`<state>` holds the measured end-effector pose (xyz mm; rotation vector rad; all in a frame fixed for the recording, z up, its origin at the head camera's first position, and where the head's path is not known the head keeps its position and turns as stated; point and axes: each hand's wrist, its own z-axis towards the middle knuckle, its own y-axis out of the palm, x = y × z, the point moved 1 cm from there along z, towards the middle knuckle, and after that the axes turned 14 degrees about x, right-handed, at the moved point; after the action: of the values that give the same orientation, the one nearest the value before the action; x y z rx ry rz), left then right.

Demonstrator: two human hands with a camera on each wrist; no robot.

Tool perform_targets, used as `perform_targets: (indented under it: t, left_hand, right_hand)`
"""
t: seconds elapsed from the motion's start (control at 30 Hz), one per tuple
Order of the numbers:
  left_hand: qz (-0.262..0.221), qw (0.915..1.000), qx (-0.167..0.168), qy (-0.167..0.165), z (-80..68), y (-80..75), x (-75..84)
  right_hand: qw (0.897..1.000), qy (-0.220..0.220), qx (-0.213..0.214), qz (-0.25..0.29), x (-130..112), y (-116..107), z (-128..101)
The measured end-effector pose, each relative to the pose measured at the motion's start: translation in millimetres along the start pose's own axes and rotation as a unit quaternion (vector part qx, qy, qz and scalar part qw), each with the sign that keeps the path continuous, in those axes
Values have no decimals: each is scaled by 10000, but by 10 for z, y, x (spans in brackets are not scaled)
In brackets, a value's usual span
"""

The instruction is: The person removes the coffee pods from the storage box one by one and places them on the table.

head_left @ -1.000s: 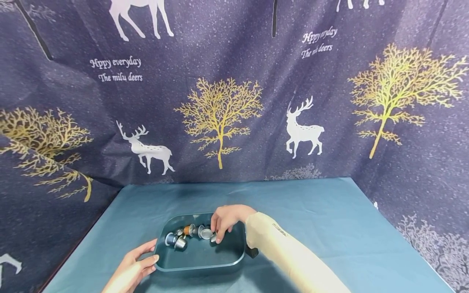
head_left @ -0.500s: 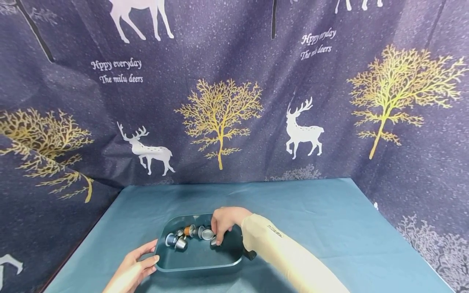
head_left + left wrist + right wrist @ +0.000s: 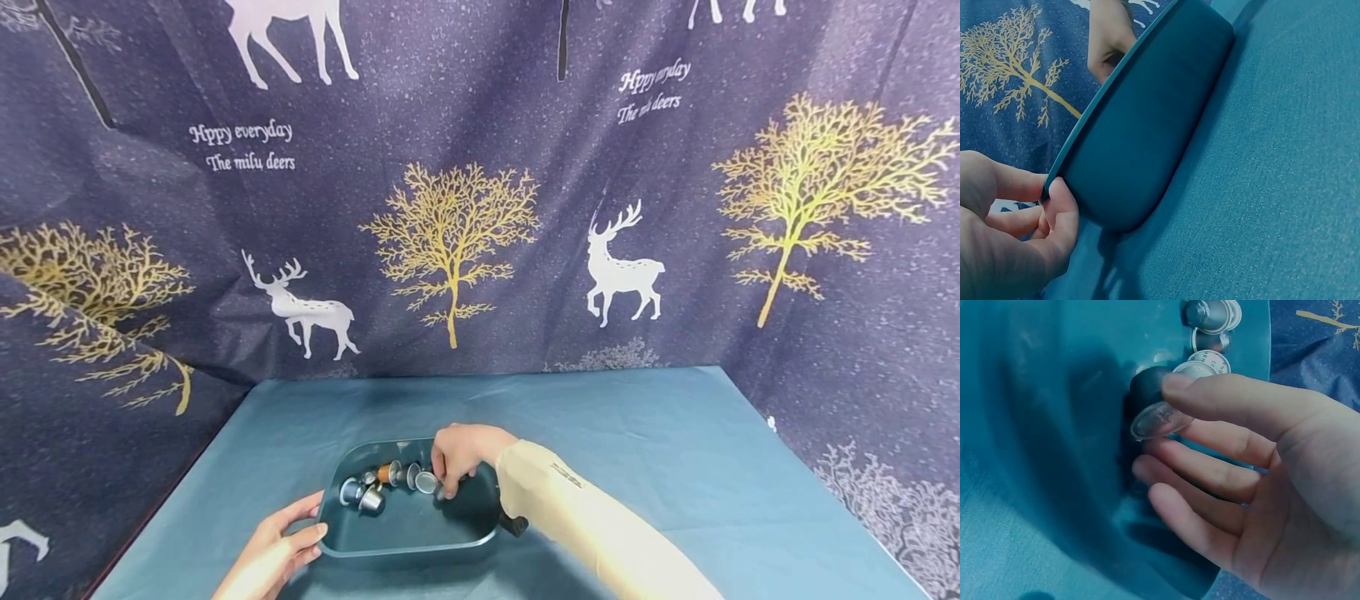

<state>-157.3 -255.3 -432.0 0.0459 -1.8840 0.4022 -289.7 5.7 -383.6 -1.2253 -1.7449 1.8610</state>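
A teal plastic bin (image 3: 408, 548) holds several coffee capsules. At its left end my left hand (image 3: 272, 546) pinches the rim between thumb and fingers, also plain in the left wrist view. My right hand (image 3: 459, 450) reaches down inside the bin's right half. In the right wrist view its thumb and forefinger pinch a dark coffee capsule (image 3: 1146, 389), whose clear-looking flange tilts toward the palm. The other fingers curve loosely below. Beside it lies a capsule with a silver lid (image 3: 427, 482). Farther left are an orange capsule (image 3: 387, 473), a blue one (image 3: 349, 491) and a silver one (image 3: 371, 500).
The bin stands on a teal cloth-covered table (image 3: 630, 467). Behind it hangs a dark blue curtain (image 3: 480, 108) printed with deer and trees. A small black object (image 3: 514, 523) shows just outside the bin's right end, under the right forearm.
The capsule at my right fingertips shows less of its silver side than before, having turned slightly under the fingers. The left hand keeps its hold on the rim.
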Motion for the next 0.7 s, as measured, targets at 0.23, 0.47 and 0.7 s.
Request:
perform_targets:
  t: [0.23, 0.47, 0.7]
  left_hand:
    - [8, 10000, -21, -6, 0, -6, -6]
    - [1, 10000, 2, -61, 14, -10, -8]
    - [97, 9999, 6, -54, 21, -5, -5]
  right_hand:
    - [9985, -1, 59, 550, 26, -78, -47]
    - [9933, -173, 222, 1118, 73, -143, -86]
    - [9891, -380, 367, 1376, 156, -156, -141]
